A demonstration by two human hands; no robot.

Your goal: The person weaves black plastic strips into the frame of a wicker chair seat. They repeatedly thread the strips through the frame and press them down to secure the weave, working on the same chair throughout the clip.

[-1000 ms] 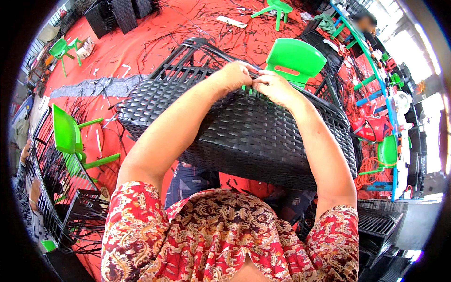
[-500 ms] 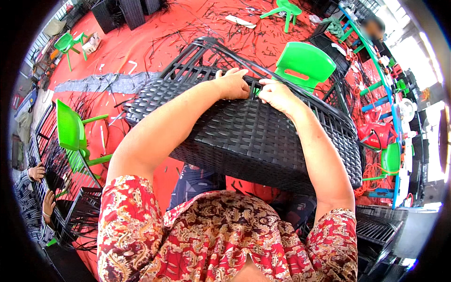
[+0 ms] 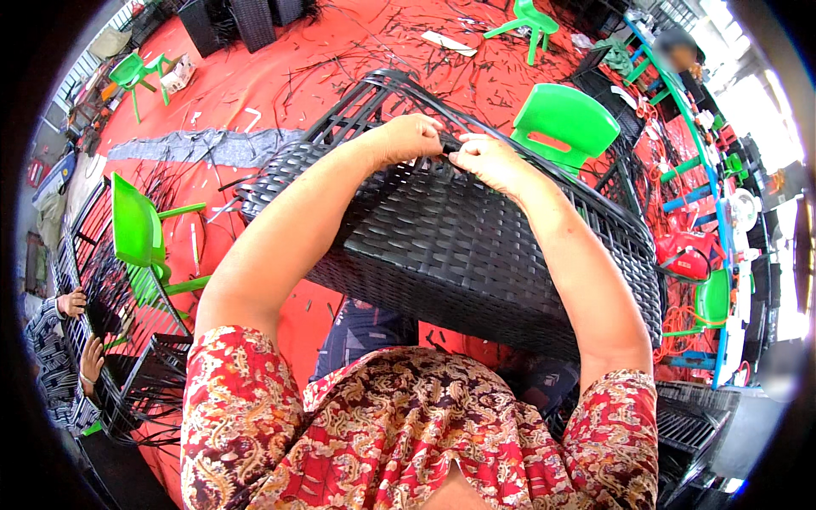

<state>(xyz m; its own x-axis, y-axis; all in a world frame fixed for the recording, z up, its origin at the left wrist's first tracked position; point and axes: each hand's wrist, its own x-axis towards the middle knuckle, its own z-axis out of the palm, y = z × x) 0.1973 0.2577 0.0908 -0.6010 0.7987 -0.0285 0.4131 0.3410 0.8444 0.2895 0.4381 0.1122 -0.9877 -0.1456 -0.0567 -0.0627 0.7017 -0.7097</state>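
Observation:
A black woven wicker frame (image 3: 433,229), like part of a chair or basket, lies tilted across my lap. Flat black strips make a dense weave on its near side, while open bars show along the far side. My left hand (image 3: 410,139) is closed at the weave's upper edge, fingers curled. Close beside it my right hand (image 3: 491,163) pinches at the same edge. A short dark strip (image 3: 445,146) shows between the two hands, and both seem to grip it; my fingers hide most of it.
A green chair (image 3: 565,127) stands just beyond the frame, another green chair (image 3: 136,225) to the left. Black strip scraps litter the red floor covering (image 3: 340,51). At lower left, another person's hands (image 3: 91,359) rest by black bars. A blue-green bench (image 3: 721,280) runs along the right.
My left hand has gone from spread fingers to a closed grip and risen slightly. My right hand has closed from a pointing finger into a pinch. The view has shifted slightly.

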